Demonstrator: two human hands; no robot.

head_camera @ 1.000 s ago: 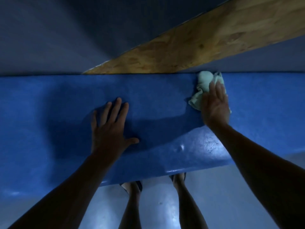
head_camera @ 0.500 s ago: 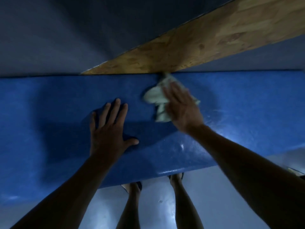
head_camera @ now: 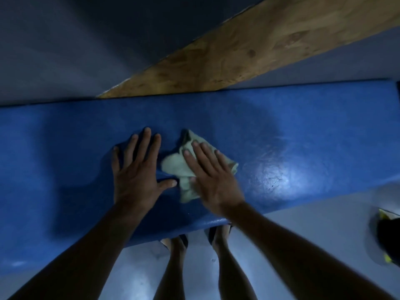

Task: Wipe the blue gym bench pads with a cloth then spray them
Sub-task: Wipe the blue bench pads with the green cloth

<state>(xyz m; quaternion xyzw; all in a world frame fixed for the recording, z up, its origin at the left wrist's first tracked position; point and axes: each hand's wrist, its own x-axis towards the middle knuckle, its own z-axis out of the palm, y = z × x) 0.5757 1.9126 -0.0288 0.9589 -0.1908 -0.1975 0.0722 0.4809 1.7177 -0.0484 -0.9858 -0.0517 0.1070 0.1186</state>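
A long blue bench pad (head_camera: pixel 303 131) runs across the view from left to right. My left hand (head_camera: pixel 136 172) lies flat on it with fingers spread and nothing in it. Just to its right, my right hand (head_camera: pixel 212 176) presses a crumpled pale green cloth (head_camera: pixel 175 167) flat against the pad. The cloth nearly touches my left thumb. Part of the cloth is hidden under my right palm. No spray bottle shows.
A wooden board (head_camera: pixel 249 53) slants behind the pad's far edge. Grey floor (head_camera: pixel 303 234) lies below the near edge, where my two legs (head_camera: pixel 194 267) stand. A dark object with yellow bits (head_camera: pixel 387 239) sits at the right edge.
My right hand has swept the cloth leftward and toward me, from the pad's far edge on the right to beside my left hand. My left hand has stayed in place.
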